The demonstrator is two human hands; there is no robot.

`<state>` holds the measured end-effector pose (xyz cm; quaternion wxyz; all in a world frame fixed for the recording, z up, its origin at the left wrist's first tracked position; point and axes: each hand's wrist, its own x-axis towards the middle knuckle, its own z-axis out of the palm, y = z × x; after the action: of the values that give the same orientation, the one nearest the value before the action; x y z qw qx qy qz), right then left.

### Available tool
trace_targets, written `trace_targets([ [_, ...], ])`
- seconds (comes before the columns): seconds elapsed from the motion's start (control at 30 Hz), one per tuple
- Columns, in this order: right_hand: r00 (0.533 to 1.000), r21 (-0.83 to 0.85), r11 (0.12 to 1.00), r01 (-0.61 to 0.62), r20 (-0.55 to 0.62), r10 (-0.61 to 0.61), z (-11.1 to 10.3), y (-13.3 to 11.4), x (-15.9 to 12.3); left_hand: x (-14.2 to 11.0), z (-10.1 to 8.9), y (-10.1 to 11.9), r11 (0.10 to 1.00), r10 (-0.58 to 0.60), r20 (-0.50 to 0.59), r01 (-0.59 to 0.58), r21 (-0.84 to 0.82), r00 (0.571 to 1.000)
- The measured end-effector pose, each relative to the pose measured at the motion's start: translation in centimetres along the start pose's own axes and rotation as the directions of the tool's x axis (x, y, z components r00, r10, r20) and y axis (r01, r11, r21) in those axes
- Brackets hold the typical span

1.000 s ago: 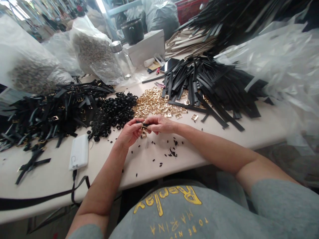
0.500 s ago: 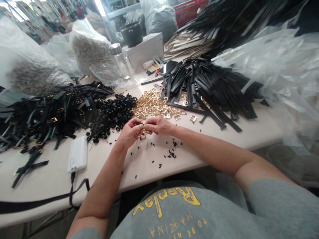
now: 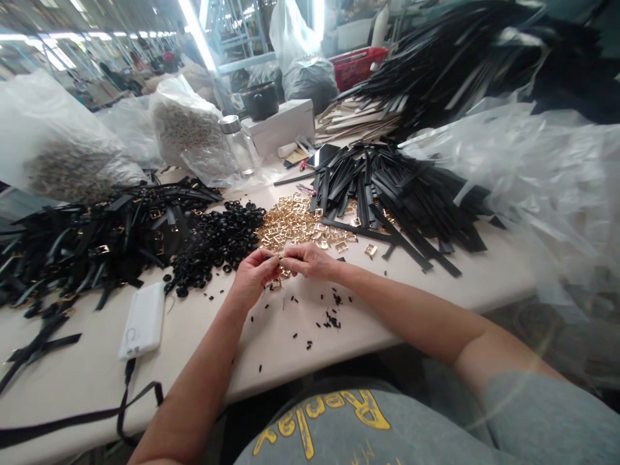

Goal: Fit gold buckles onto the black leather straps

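Observation:
My left hand and my right hand meet fingertip to fingertip over the near side of the table. Both are closed in a pinch on a small black strap, most of which the fingers hide. Gold buckles show just under the fingertips; whether one is attached to the strap I cannot tell. Right beyond my hands spreads a heap of gold buckles. To its left lies a pile of small black loops, and to its right a fan of loose black straps.
Straps with buckles lie heaped at the left, near a white power bank with a cable. Small black bits dot the table. Behind stand a glass bottle, a white box and filled plastic bags.
The view has tilted upward, so the table and my hands appear lower in the picture. Both hands stay pinched together; less of the black strap shows at the left fingertips.

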<state>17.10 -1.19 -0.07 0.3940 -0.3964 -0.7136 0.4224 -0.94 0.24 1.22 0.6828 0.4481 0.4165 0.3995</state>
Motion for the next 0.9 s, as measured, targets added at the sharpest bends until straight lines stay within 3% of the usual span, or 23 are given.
trace_targets([
  [0.2, 0.994, -0.106, 0.992, -0.074, 0.072, 0.082, -0.6, -0.3, 0.1, 0.5, -0.9, 0.8, 0.998, 0.056, -0.111, -0.060, -0.031, 0.992],
  [0.33, 0.998, -0.174, 0.983, -0.055, 0.007, 0.057, -0.7, -0.4, 0.1, 0.7, -1.3, 1.0, 0.993, 0.074, -0.167, -0.089, -0.081, 0.983],
  [0.6, 0.997, -0.204, 0.979, -0.008, -0.080, -0.009, -0.1, 0.0, 0.1, 0.9, -0.3, -0.1, 0.992, 0.014, -0.180, -0.037, -0.123, 0.984],
  [0.9, 0.997, -0.217, 0.976, -0.012, -0.074, -0.005, 0.3, 0.0, 0.0, 0.8, -0.3, -0.8, 0.998, 0.058, -0.129, -0.056, 0.021, 0.990],
])
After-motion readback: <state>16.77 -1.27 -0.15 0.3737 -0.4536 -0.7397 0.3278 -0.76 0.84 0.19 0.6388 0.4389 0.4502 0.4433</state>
